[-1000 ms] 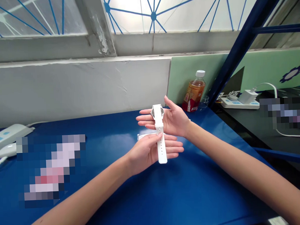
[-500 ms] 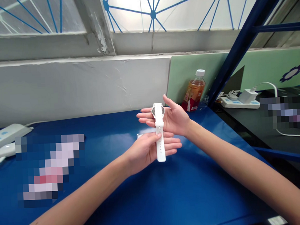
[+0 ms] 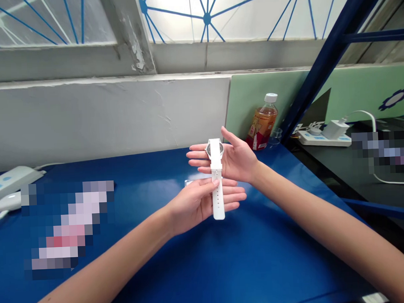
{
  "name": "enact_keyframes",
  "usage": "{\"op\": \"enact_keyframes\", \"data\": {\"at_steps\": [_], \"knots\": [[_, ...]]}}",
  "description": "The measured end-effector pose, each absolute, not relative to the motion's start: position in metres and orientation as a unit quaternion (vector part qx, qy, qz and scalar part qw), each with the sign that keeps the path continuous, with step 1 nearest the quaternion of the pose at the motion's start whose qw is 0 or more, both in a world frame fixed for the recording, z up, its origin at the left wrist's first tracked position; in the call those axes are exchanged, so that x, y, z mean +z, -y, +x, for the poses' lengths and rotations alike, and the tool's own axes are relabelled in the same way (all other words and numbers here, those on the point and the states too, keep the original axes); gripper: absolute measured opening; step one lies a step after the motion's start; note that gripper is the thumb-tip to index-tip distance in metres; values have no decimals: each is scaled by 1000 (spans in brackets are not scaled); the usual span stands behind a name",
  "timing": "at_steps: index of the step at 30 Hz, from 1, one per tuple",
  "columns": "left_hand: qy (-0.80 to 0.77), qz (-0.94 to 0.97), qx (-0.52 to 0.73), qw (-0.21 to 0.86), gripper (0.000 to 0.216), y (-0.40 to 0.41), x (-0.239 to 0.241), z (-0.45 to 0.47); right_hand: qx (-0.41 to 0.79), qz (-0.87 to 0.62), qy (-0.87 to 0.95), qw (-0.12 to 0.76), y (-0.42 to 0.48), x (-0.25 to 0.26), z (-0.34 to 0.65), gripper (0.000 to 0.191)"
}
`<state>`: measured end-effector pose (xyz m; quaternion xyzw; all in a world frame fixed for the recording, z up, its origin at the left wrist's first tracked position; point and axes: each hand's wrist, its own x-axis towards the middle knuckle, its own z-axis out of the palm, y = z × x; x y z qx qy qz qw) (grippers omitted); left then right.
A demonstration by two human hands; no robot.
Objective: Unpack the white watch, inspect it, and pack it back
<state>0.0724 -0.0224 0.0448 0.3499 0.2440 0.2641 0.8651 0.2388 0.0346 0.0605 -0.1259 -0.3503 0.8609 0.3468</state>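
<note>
A white wristwatch [image 3: 216, 162] lies lengthwise across both palms, its strap pointing toward me. My left hand [image 3: 197, 198] is palm up, with its thumb pressed on the holed part of the strap and its fingers stretched out beneath. Farther from me, my right hand [image 3: 237, 161] is turned palm up, fingers straight and thumb raised. The watch's case end rests over those fingers, and the strap covers part of the round case. Behind my left hand, a small clear object [image 3: 187, 182] is mostly hidden on the blue table [image 3: 240, 266].
A drink bottle [image 3: 263, 124] with a white cap stands at the back right, beside a clear cup [image 3: 275, 137]. White power strips are at the left [image 3: 14, 181] and right [image 3: 325, 138]. A blurred-out item lies left. A blue metal post [image 3: 322, 70] rises at the right.
Both hands and the watch have shifted very slightly right in the view. How the watch is held looks the same.
</note>
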Motion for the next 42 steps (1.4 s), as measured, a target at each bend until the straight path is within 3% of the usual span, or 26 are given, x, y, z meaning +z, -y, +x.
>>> {"op": "enact_keyframes", "data": {"at_steps": [12,21,23,27,30,36,39,42], "knots": [[-219,347,256,875,34,22,47,72,859,-142,347,348,-36,59,238,76],[-256,347,272,860,35,20,43,72,849,-139,331,388,-32,60,235,62],[-263,338,278,860,40,18,44,71,845,-145,316,406,-35,58,237,59],[-221,267,319,882,72,16,49,67,815,-150,251,500,-44,56,241,46],[-203,232,373,875,78,15,52,65,776,-154,222,569,-50,54,244,33],[-247,253,403,844,52,14,50,71,706,-242,333,576,-48,49,238,30],[-242,301,421,821,26,15,46,74,634,-285,452,560,-40,47,232,34],[-241,364,409,802,20,16,42,75,535,-306,552,561,-34,47,229,32]]}}
